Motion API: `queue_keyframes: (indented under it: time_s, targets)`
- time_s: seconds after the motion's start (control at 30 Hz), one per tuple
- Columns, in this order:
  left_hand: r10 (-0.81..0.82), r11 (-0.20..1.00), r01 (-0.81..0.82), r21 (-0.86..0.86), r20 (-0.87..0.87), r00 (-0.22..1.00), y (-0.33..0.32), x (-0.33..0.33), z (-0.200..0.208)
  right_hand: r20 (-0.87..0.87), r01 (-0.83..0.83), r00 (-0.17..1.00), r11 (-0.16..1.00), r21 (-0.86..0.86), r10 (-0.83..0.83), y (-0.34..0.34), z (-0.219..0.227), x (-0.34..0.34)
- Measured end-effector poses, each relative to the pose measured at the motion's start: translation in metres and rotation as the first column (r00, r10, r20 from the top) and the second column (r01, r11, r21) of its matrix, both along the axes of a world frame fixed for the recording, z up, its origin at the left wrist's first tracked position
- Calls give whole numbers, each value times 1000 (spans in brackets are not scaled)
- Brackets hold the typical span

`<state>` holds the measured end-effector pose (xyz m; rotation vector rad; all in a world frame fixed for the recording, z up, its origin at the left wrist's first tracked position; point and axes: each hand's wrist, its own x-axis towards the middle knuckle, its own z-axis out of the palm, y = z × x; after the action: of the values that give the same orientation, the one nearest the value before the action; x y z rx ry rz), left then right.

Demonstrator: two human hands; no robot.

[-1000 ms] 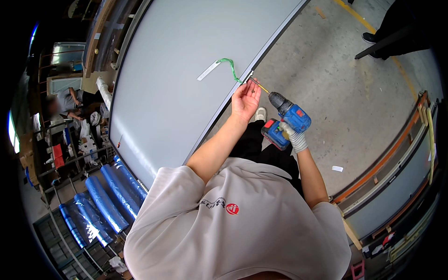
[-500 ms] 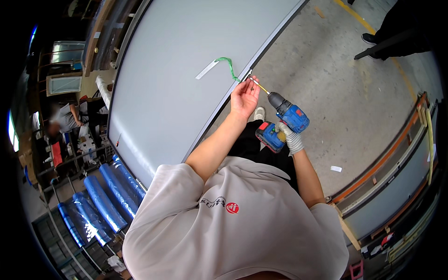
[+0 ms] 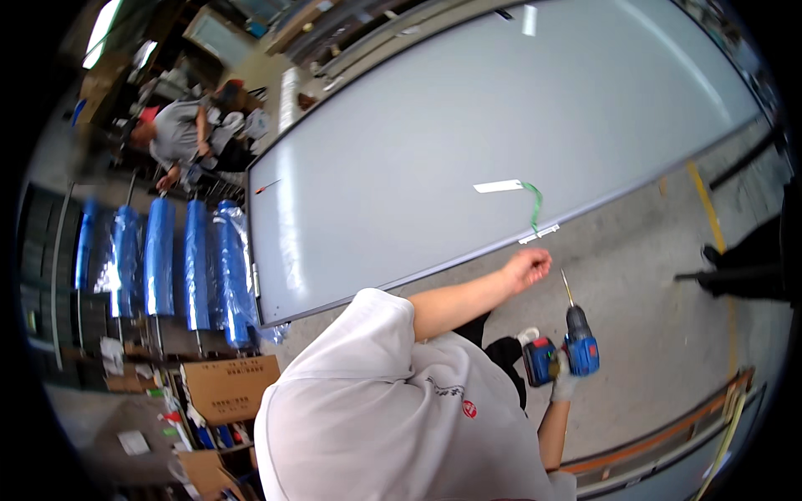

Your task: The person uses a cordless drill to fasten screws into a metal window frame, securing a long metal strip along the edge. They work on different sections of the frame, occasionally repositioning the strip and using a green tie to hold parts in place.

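Cordless drill [image 3: 582, 355], blue and black, held by its handle in the gloved right grip [image 3: 565, 381] over the concrete floor [image 3: 647, 313]. Compared with half a second ago, my view has swung round, so that the grey panel [image 3: 401, 167] now stretches across the upper part of the field. The more telling change is at the drill bit [image 3: 568, 286]: its tip was close up to the panel's near edge, at the fingers of the left grip [image 3: 528, 267], and it now points into free space, apart from both. I take this as a pause in the work at the white fitting [image 3: 539, 235] on that edge; whether any fastener is seated there is too small for me to tell.

Position of the drill relative to the grips: its handle lies within the right grip, which is clenched around it, with the battery pack [image 3: 540, 361] to the left of the drill body. The bit's tip is near the left grip, just to its right. The left grip is bare, its fingers loosely curled, just below the fitting in my view; I cannot tell whether it encloses anything small. From the fitting a green cord [image 3: 537, 206] curves over the panel to a white tag [image 3: 498, 186] lying on the surface.
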<state>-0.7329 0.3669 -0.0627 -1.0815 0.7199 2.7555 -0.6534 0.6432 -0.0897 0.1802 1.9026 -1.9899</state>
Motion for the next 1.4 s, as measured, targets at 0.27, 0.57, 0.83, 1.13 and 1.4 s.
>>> queue_keyframes:
  time_s: [0.27, 0.57, 0.83, 1.13, 1.4]
  targets:
    - [-137, 287, 67, -956, 29, 990, -56, 34, 94, -142, -116, 974, 925, 363, 177, 30, 13, -17]
    - [-44, -217, 198, -956, 213, 976, -73, 67, 64, -12, -282, 949, 862, 421, 316, 65, -7, -22]
    - [-142, -290, 125, -949, 172, 975, -61, 60, 69, 187, -370, 924, 667, 646, 332, 167, -96, -2]
    - [-174, -446, 101, -889, 197, 965, -68, 60, 92, 396, -326, 914, 731, 600, 82, 141, 11, 48]
    - [-242, -240, 113, -964, 172, 955, -99, -95, 179, 76, 40, 992, 823, 566, -101, 215, -127, 108]
